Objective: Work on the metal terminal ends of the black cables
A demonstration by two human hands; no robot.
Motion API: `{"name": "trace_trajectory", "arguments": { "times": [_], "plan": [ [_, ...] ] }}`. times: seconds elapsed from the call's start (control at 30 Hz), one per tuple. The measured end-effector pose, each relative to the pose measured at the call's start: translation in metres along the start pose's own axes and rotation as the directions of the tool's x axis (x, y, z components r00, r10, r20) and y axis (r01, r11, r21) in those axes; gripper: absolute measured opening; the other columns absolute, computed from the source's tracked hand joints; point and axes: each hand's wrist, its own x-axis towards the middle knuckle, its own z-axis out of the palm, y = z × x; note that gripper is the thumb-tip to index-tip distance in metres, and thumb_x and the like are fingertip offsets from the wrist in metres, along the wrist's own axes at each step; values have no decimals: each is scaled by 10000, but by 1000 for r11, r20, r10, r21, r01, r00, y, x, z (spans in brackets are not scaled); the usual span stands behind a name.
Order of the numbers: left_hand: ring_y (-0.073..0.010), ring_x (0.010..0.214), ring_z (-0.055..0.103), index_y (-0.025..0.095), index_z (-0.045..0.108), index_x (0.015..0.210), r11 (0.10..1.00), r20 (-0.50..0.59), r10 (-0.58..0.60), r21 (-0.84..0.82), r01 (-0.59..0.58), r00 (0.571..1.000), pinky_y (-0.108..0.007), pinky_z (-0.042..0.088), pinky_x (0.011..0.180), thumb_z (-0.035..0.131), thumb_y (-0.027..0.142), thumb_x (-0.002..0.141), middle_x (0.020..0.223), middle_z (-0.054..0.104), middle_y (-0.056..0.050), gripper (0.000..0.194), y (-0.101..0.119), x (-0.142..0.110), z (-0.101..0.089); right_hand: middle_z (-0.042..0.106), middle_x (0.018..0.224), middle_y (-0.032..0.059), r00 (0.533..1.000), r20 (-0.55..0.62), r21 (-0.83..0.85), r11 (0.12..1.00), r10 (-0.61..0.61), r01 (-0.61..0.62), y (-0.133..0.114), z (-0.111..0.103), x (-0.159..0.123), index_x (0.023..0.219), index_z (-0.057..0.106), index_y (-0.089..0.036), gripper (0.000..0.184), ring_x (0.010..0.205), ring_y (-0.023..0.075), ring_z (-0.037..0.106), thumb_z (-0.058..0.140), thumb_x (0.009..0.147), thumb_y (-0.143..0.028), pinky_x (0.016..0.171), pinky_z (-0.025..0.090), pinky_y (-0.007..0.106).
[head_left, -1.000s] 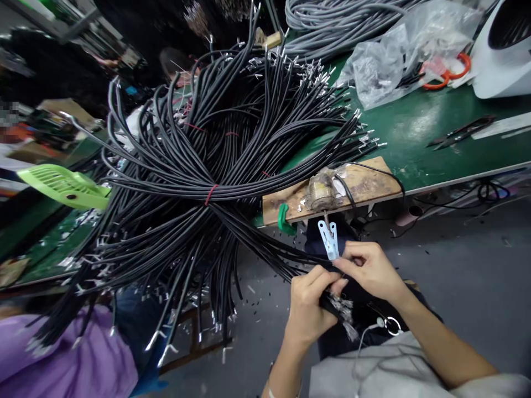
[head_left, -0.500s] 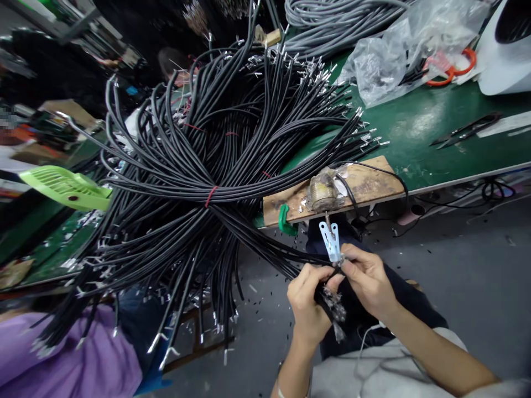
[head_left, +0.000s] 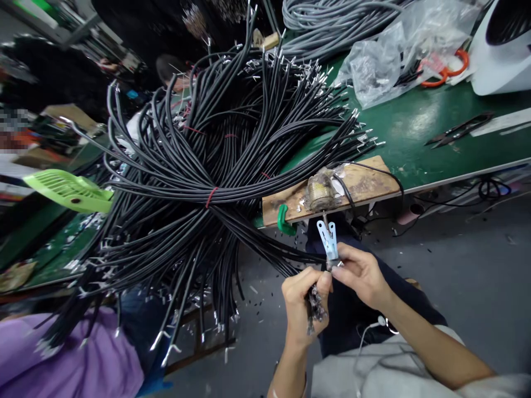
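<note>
My left hand [head_left: 305,304] is closed round the ends of several black cables [head_left: 286,262]; frayed grey shielding strands [head_left: 317,304] stick out from its fingers. Close beside it, my right hand [head_left: 367,276] pinches a cable end [head_left: 335,265] with a silvery tip at the jaws of a light blue clothespin [head_left: 328,239]. The clothespin sits on the shaft of a small taped motor [head_left: 321,190], which is mounted on a wooden board [head_left: 371,179] at the bench edge. My fingers partly hide the cable end.
A big heap of black cables [head_left: 232,193], tied with red, covers the green bench [head_left: 410,132]. Snips [head_left: 458,130], orange-handled scissors [head_left: 446,72], plastic bags [head_left: 373,72] and a grey cable coil [head_left: 332,22] lie behind. A green clamp [head_left: 285,220] grips the board. A person's purple sleeve [head_left: 91,359] is at left.
My left hand has turned and drawn slightly left and down with the frayed cable ends. My right hand stays at the clothespin's jaws. The view has shifted a little.
</note>
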Motion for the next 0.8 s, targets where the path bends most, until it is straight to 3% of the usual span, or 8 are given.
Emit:
{"name": "trace_trajectory", "arguments": {
  "times": [0.2, 0.27, 0.37, 0.43, 0.5, 0.6, 0.7, 0.8],
  "plan": [
    [-75, 459, 480, 155, 564, 612, 993, -186, 22, 115, -1, 982, -193, 349, 498, 533, 138, 863, 528, 514, 29, 253, -1, -6, 15, 514, 577, -27, 961, -269, -54, 998, -58, 45, 19, 16, -3, 655, 589, -176, 208, 521, 109, 464, 722, 752, -302, 501, 403, 235],
    [-79, 459, 472, 152, 570, 615, 991, -211, 12, 134, 17, 977, -196, 347, 497, 537, 142, 863, 527, 509, 28, 251, -1, -7, 16, 527, 612, -12, 894, -330, -302, 932, -301, 202, 22, 17, -3, 665, 600, -180, 155, 563, 125, 475, 690, 776, -240, 539, 415, 256],
    [-90, 482, 492, 149, 596, 639, 996, -97, -18, 86, 26, 995, -201, 357, 505, 516, 145, 881, 548, 537, 13, 255, 0, -5, 8, 583, 694, 29, 759, -180, -575, 693, -625, 435, 19, 9, -4, 693, 639, -180, 98, 657, 156, 507, 667, 787, -190, 635, 440, 302],
    [-100, 512, 522, 149, 628, 687, 999, 32, -21, -28, 22, 999, -203, 377, 518, 511, 170, 897, 583, 578, -4, 241, 0, -2, 0, 578, 710, 36, 864, -78, -486, 776, -498, 403, 11, 1, -3, 721, 641, -170, 109, 655, 151, 506, 668, 801, -240, 618, 439, 295],
    [-115, 552, 553, 150, 653, 729, 988, 100, 4, -151, 12, 995, -211, 401, 544, 537, 220, 899, 622, 613, -20, 217, -1, 1, -5, 533, 683, 18, 989, 39, -267, 953, -140, 146, 1, -7, -1, 747, 622, -154, 218, 605, 124, 480, 671, 810, -356, 552, 413, 258],
    [-132, 602, 581, 156, 681, 761, 971, 53, 38, -236, -24, 998, -225, 426, 584, 617, 249, 861, 660, 637, -28, 150, -3, 4, -5, 469, 621, -24, 928, 250, -129, 959, 276, -251, -18, -18, 7, 760, 610, -132, 370, 520, 73, 397, 702, 751, -490, 478, 343, 206],
    [-129, 622, 595, 162, 694, 782, 970, -5, 45, -239, -45, 999, -223, 437, 606, 669, 178, 815, 681, 652, -21, 44, -6, 3, 0, 494, 596, -32, 916, 198, -340, 901, 350, -271, -37, -25, 17, 729, 626, -129, 322, 519, 70, 412, 734, 731, -432, 480, 351, 196],
    [-128, 626, 595, 160, 690, 786, 971, 3, 30, -236, -28, 1000, -225, 435, 607, 668, 144, 804, 687, 651, -20, 33, -7, 1, 2, 591, 658, -1, 987, 16, -479, 868, 159, -132, -49, -29, 19, 740, 631, -147, 219, 604, 110, 530, 712, 769, -348, 563, 444, 220]
  ]
}}
